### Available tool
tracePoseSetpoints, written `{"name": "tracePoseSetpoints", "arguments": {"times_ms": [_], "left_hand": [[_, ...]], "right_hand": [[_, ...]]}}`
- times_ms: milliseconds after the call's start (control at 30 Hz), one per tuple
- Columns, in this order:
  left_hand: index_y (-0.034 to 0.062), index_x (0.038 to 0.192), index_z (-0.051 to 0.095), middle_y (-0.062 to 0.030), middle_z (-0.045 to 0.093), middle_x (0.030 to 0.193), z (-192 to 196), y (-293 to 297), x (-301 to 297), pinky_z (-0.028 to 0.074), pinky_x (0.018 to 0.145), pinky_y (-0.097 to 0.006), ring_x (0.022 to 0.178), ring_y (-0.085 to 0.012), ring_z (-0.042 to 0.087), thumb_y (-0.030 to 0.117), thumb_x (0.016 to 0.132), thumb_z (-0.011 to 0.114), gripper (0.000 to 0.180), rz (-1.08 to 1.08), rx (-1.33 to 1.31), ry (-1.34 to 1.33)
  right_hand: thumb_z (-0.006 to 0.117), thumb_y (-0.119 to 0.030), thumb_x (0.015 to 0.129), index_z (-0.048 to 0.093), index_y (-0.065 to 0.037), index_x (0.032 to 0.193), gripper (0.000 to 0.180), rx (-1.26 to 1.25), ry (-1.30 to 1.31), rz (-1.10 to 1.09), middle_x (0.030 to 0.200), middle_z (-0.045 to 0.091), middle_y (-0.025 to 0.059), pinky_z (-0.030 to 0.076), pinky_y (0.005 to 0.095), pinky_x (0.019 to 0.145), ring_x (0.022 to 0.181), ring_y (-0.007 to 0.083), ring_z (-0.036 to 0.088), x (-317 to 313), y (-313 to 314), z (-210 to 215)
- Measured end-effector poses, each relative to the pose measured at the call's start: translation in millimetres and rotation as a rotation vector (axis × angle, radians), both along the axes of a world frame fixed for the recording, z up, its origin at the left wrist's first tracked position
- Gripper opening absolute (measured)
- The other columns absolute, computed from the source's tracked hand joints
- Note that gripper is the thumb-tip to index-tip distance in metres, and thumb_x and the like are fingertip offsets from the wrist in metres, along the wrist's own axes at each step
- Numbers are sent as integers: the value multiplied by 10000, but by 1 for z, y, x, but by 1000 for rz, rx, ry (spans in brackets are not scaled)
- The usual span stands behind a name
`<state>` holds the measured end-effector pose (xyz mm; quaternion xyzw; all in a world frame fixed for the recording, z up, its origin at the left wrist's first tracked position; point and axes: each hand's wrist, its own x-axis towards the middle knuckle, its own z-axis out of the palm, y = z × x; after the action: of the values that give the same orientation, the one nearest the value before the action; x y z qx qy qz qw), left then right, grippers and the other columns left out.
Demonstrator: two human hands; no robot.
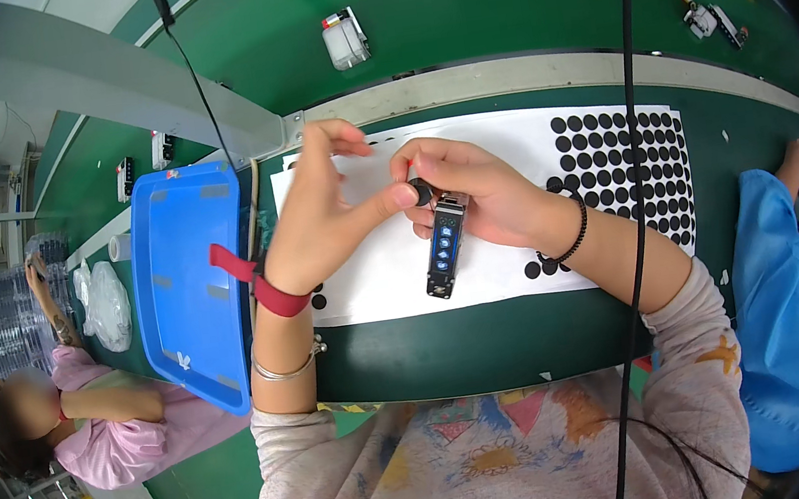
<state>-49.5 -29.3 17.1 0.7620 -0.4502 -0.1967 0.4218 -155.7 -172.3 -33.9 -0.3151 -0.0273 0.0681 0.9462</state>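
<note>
My right hand is closed around a small, narrow black device with a metal end and a row of blue-lit marks on its face. The device hangs at a slant below its fingers. A round black sticker shows by the right thumb, above the device's metal end. My left hand comes in from the left with its fingers apart, its thumb tip touching or nearly touching the sticker's edge. Both hands are above a white sheet with rows of round black stickers, mostly on its right side.
An upright-edged blue tray lies left of the sheet. Beyond the metal rail, a small clear-and-white device rests on the green surface. A black cable hangs down on the right. People sit at left and right.
</note>
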Motion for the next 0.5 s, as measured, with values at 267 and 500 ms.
{"name": "tracePoseSetpoints", "arguments": {"times_ms": [267,500], "left_hand": [[72,1342,172,-118,456,1089,-38,-4,-40,455,754,-273,860,-153,536,98,767,676,764,-112,-209,742],[3,1165,466,-74,556,982,-31,3,-51,447,781,-264,861,-125,543,120,639,780,623,65,-154,402]], "right_hand": [[474,-328,897,538,-27,1008,327,-227,-129,-246,821,517,49,423,255,690,737,129,515,0,1,6],[493,-217,890,511,-49,1125,290,-823,-241,-620,1079,508,68,386,330,891,1079,188,439,0,1,-2]]}}
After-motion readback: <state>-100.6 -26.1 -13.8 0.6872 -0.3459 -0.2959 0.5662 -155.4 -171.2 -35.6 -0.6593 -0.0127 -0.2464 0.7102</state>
